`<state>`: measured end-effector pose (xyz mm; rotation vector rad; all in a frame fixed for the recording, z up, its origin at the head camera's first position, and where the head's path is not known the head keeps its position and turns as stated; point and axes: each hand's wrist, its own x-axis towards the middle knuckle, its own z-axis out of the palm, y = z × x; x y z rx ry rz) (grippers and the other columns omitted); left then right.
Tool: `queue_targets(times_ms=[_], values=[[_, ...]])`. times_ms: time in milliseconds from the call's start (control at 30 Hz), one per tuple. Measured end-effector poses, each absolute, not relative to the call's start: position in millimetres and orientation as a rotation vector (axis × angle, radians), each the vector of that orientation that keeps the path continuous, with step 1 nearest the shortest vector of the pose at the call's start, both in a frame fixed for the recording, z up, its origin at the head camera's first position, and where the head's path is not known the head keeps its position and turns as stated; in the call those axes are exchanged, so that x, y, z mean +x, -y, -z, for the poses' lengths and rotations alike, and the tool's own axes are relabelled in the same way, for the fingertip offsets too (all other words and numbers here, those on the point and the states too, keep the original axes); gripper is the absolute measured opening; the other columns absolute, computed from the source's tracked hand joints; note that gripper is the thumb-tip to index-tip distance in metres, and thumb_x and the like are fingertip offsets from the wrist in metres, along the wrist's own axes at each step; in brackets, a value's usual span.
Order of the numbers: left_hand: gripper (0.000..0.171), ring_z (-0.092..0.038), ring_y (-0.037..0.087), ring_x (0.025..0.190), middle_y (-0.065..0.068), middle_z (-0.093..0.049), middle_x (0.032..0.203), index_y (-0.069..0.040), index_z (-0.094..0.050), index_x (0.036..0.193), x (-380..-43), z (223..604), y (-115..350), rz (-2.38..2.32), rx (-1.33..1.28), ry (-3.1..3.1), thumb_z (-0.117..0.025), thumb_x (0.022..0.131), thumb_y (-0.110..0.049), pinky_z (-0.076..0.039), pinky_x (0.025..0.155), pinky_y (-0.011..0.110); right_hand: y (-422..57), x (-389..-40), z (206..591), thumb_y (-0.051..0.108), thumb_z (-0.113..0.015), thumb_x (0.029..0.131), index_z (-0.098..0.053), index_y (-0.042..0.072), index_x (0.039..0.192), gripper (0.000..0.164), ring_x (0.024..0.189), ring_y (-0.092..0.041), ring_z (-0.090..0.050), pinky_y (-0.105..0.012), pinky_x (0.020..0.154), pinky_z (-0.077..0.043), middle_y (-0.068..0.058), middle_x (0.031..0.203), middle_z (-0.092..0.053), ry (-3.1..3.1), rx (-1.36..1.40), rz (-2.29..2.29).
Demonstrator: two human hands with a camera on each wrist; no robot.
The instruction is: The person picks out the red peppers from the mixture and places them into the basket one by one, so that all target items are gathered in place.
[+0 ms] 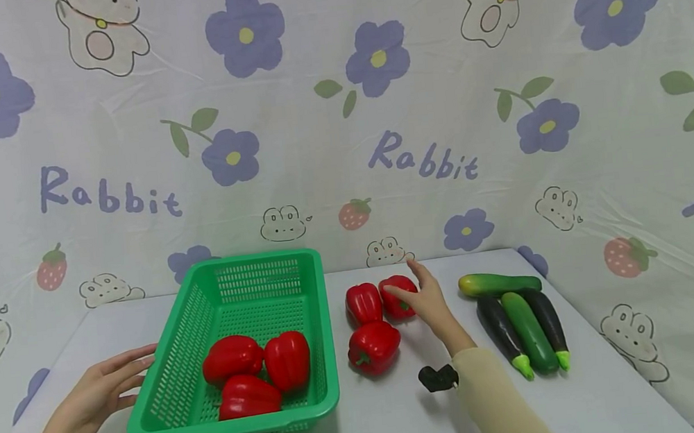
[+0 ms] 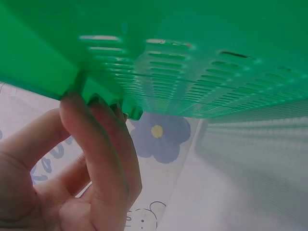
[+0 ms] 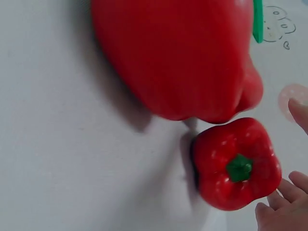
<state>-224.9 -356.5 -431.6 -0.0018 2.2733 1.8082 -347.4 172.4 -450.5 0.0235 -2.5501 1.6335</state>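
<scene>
R hand [image 1: 432, 304] is spread, thumb & fingers apart w/ nothing pinched, and the nearest red pepper [image 1: 400, 302] on the desk [image 1: 403, 413] is just left of it, stem end facing near, so its long axis goes approx near-far. Can't tell if they're touching tbh. L hand [image 1: 103, 388] is way farther off, fingers loosely bent at the left rim of the green basket [image 1: 322, 316], so R's def closer.
</scene>
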Motion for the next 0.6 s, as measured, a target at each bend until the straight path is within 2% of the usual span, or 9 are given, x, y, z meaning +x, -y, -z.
queue_targets(times_ms=[333, 600], values=[[0.028, -0.064, -0.005, 0.100, -0.031, -0.062, 0.107, -0.032, -0.062, 0.128, -224.3, 430.9, 356.8, -1.821, 0.012, -2.257, -0.053, 0.101, -0.030, -0.055, 0.085, 0.032, -175.3, -352.8, 469.7, 0.029, -0.072, 0.088, -0.023, 0.008, 0.155, 0.085, 0.148, -0.037, -0.024, -0.051, 0.114, -0.032, -0.017, 0.159, -0.027, 2.552, -0.094, -1.737], [0.027, -0.064, -0.004, 0.100, -0.030, -0.063, 0.107, -0.034, -0.061, 0.127, -224.5, 430.9, 356.7, -1.830, 0.002, -2.250, -0.053, 0.101, -0.030, -0.055, 0.084, 0.033, -175.1, -354.3, 479.7, 0.028, -0.072, 0.088, -0.021, 0.008, 0.155, 0.086, 0.144, -0.039, -0.030, -0.053, 0.111, -0.036, -0.019, 0.156, -0.031, 2.561, -0.110, -1.750]])
